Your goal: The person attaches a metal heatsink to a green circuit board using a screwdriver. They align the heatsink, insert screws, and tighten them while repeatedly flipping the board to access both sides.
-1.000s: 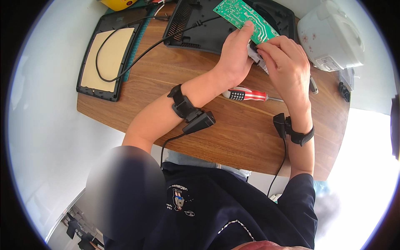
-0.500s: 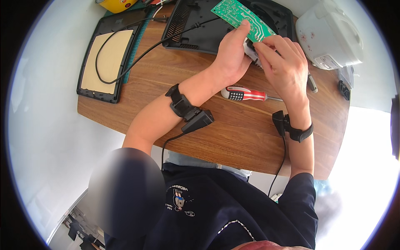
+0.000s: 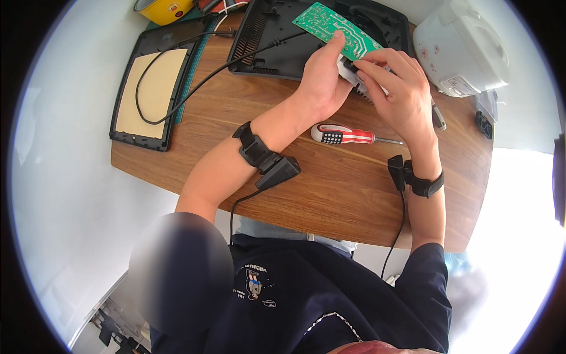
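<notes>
A green circuit board is held up over a black plastic appliance housing on the wooden table. My left hand grips the board's near edge, thumb on top. My right hand pinches a grey finned metal part fixed at the board's near end. A screwdriver with a red, white and black handle lies on the table just below both hands. Each wrist wears a black strap with a small device and cable.
A black panel with a tan insert lies at the table's left, with a black power cord looped over it. A white rice cooker stands at the back right, a yellow pot at the back left.
Both hands and the board stay in nearly the same place; my right hand's fingers have shifted slightly on the grey part.
</notes>
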`<state>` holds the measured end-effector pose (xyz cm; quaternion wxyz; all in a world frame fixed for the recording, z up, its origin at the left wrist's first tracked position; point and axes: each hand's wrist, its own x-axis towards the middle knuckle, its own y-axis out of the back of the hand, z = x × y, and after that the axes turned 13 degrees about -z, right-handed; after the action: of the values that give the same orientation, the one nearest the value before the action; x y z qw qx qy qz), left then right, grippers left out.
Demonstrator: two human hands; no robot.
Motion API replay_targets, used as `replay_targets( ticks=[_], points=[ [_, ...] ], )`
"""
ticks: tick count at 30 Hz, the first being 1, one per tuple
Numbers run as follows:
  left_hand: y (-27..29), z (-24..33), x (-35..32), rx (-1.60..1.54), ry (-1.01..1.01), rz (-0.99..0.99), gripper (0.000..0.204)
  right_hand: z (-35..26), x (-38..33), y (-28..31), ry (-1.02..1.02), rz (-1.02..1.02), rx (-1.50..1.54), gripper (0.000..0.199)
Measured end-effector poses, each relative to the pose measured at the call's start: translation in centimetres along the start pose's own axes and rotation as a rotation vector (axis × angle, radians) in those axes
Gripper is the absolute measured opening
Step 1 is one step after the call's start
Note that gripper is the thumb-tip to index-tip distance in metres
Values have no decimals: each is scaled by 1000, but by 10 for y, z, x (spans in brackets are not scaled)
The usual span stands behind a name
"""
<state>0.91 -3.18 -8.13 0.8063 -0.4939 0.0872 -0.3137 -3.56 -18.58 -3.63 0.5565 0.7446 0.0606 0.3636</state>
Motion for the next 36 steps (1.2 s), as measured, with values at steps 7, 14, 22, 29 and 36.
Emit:
replay_targets(
  ticks=[7,14,22,29,36],
  points=[
    [-1,1,0,15,-4,-21,33,-2,1,2,-24,-6,56,13],
    [1,0,2,1,-6,-18,32,0,1,0,-35,-3,83,14],
    [1,-1,1,4,-29,-20,32,0,3,17,-76,83,202,17],
    [-2,0,2,39,54,46,40,-52,-8,54,-85,-497,606,24],
    [13,-3,8,9,-47,-11,41,-81,-30,4,-20,-553,-85,18]
  ],
)
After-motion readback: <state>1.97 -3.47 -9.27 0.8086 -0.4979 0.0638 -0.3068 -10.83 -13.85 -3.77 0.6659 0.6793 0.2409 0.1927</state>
